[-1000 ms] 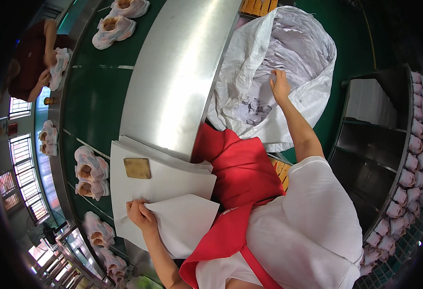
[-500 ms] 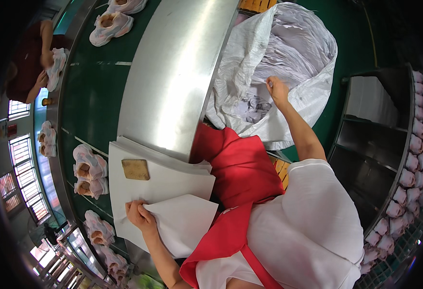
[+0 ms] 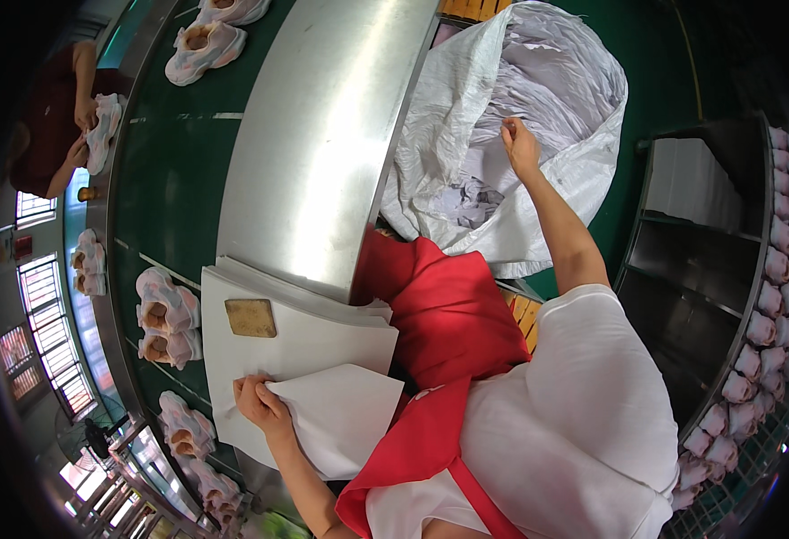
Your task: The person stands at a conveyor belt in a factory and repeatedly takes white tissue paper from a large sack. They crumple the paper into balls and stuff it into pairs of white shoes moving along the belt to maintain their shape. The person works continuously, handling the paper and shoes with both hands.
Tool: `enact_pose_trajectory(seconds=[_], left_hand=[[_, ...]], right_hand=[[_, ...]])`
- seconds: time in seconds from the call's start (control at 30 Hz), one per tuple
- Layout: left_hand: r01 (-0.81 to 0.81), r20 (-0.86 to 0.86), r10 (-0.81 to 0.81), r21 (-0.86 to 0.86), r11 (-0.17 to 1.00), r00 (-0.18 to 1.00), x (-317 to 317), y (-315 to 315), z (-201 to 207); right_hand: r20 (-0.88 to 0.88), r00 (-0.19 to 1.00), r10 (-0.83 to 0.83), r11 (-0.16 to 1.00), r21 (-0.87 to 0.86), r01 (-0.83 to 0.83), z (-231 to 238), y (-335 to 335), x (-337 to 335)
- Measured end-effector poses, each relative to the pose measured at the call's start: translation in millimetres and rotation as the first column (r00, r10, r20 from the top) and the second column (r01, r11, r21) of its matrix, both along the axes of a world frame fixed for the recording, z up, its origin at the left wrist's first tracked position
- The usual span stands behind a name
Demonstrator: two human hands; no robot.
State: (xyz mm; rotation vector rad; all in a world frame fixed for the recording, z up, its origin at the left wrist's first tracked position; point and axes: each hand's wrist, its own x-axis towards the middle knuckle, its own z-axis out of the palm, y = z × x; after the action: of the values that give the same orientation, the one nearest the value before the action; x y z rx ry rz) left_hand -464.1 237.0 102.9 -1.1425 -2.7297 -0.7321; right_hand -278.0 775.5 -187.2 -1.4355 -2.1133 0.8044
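My left hand is closed on the edge of a white paper sheet. That sheet is lifted and curled back over a stack of large white sheets at the end of the steel worktop. A small brownish rectangular block rests on the stack. Over to the right, my right hand is above the mouth of a big white woven sack. Its fingers are curled together beside the thin pale paper sheets that fill the sack; whether a sheet is between them is hidden.
The steel worktop runs between the sack and a green conveyor carrying several pale shoes. Across it, a person handles a shoe. At right stands a dark metal rack with rows of rounded white bundles beyond.
My right hand has risen slightly farther over the sack, toward its far side. My left hand keeps its hold on the sheet. Across the conveyor, the person's hands have shifted on the shoe.
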Motion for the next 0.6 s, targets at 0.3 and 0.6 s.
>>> enact_pose_trajectory(seconds=[0.3,0.6], left_hand=[[-0.010,0.001,0.010,0.001,1.000,1.000,1,-3,-1],[-0.003,-0.005,0.003,-0.001,1.000,1.000,2,-2,0]], right_hand=[[0.138,0.985,0.107,0.970,0.203,-0.133,6,2,-1],[0.331,0.914,0.234,0.934,0.184,-0.306,5,-15,21]])
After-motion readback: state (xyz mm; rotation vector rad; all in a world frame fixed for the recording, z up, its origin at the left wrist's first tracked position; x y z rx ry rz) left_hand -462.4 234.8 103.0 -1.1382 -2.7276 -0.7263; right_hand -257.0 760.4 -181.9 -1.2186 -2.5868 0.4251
